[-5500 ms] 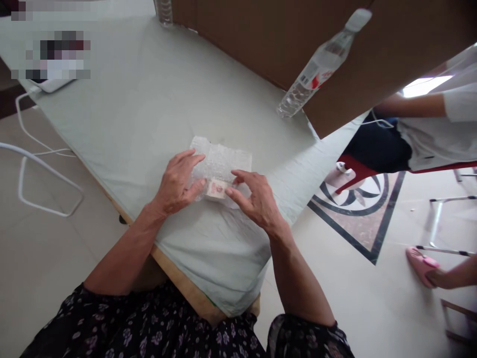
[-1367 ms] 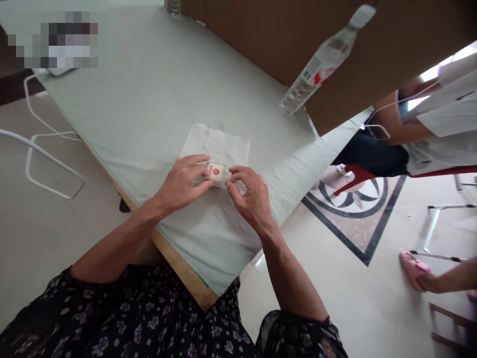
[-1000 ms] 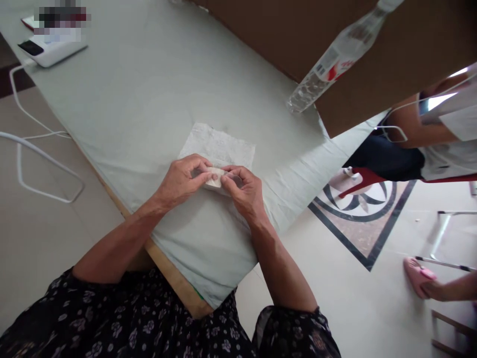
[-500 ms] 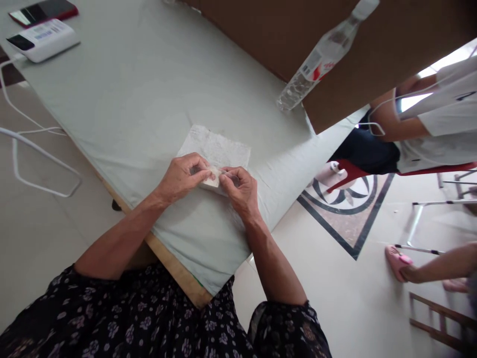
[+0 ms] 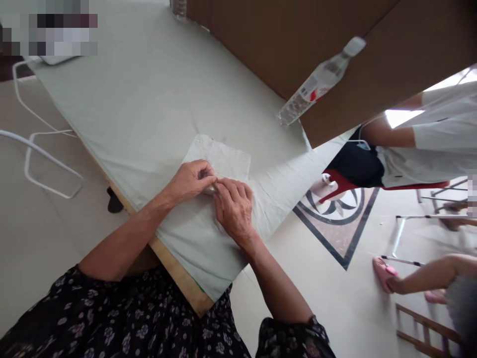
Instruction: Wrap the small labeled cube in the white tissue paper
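Near the table's corner, my left hand (image 5: 192, 180) is closed in a pinch, thumb against the fingertips. Its fingertips meet those of my right hand (image 5: 234, 205), which is turned palm down with the fingers bent inward. A small pale, slightly shiny piece (image 5: 210, 189) shows just below the fingertips; the fingers cover most of it, so its kind cannot be told. Behind both hands a creased white sheet (image 5: 227, 158), like thin paper, lies flat on the cloth, its near edge partly hidden by the hands.
A pale green cloth (image 5: 137, 94) covers the table. A clear plastic bottle (image 5: 315, 85) with a red-and-white label stands by a large brown cardboard box (image 5: 335, 114). White cables (image 5: 55, 189) hang at the left. On the right, a person in a white shirt (image 5: 443, 149) sits nearby.
My right hand has rolled over so its back now faces up, covering the pale piece that showed between the fingertips. My left hand keeps its pinch. The whole view has shifted slightly.
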Demonstrator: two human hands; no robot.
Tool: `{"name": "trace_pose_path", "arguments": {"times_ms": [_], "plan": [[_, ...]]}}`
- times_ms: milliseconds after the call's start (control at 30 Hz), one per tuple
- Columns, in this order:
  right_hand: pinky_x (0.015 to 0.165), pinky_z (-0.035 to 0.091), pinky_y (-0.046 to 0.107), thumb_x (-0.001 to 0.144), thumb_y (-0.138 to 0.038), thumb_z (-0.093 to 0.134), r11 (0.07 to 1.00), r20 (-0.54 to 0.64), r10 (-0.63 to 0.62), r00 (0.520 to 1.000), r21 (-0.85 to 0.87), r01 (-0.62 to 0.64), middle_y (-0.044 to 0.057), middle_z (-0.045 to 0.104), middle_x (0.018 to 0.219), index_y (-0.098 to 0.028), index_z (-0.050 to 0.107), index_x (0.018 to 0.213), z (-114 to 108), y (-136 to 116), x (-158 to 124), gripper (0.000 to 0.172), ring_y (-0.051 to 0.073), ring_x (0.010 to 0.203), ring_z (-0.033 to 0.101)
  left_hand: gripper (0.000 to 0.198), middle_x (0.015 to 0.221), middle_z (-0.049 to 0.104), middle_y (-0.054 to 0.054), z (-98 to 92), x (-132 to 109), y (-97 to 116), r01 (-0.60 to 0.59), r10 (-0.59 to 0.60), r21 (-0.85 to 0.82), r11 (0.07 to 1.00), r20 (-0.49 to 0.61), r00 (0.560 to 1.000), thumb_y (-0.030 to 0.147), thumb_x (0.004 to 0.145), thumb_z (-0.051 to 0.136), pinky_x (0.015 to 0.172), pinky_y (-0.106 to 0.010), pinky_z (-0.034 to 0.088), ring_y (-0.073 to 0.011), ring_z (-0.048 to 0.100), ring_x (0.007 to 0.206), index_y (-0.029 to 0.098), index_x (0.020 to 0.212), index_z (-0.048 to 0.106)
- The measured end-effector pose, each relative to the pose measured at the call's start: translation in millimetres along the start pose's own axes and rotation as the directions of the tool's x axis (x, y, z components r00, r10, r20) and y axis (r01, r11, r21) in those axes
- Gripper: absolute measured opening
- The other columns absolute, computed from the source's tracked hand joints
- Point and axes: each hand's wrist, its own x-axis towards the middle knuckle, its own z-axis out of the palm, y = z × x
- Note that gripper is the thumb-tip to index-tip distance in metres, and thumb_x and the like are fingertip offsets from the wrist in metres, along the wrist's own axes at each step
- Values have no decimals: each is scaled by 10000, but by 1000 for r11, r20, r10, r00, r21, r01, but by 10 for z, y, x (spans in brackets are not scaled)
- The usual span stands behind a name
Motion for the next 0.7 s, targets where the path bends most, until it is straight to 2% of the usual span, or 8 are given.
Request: {"name": "trace_pose_path", "arguments": {"times_ms": [100,167,233,300,433,533,633,700], "plan": [[1021,417,454,1036,-232,538,999,10,-26,1000,-25,26,107,742,1240,-253,655,1282,51,58,52,274,278,1154,651,353,1039,750,-53,-175,-62,-5,3,-3,23,1000,2,1000,379,805,691,889,-346,566,-218,695,978,211,1115,701],[998,410,450,1031,-272,570,996,20,-56,998,-67,57,94,730,1218,-281,633,1314,34,61,84,289,277,1138,633,418,964,735,-38,-291,-92,-24,29,-29,75,997,-4,1000,357,821,665,855,-341,566,-209,694,908,209,1212,684],[968,401,448,1032,-307,581,989,34,-77,996,-124,80,77,724,1166,-310,626,1304,6,43,129,276,272,1096,618,365,807,692,-7,-366,-96,-64,82,-79,150,985,-26,997,342,848,624,755,-328,547,-186,648,741,203,1178,697],[936,390,449,1035,-327,580,980,51,-86,995,-177,94,69,716,1104,-312,640,1248,-15,20,188,221,266,1035,600,305,729,664,5,-397,-88,-113,138,-119,238,961,-93,988,335,849,615,713,-331,524,-181,606,667,208,1109,713],[926,374,456,1031,-361,595,965,92,-95,991,-234,114,68,700,1054,-298,658,1135,-31,-4,291,138,265,982,562,384,895,748,-61,-440,-159,-164,248,-167,360,899,-242,956,440,850,653,814,-392,543,-230,655,780,198,1142,713],[924,369,463,1031,-359,590,970,118,-81,990,-218,105,72,694,1064,-296,656,1128,-35,-10,318,133,273,991,550,587,1034,772,-105,-502,-290,-167,325,-244,342,882,-258,935,601,844,656,866,-426,561,-263,692,854,171,1242,686],[917,361,468,1028,-346,586,980,139,-51,989,-182,76,82,684,1075,-281,658,1135,-35,-9,316,145,283,1005,547,657,964,768,-86,-520,-345,-194,359,-286,333,872,-250,925,661,800,685,866,-409,560,-277,703,875,173,1240,692],[912,358,466,1030,-346,582,978,134,-57,989,-194,82,83,686,1073,-275,661,1135,-31,-5,312,150,282,1002,545,608,866,743,-68,-492,-302,-223,372,-289,357,857,-265,920,663,759,721,822,-391,547,-278,690,839,188,1137,721]]}}
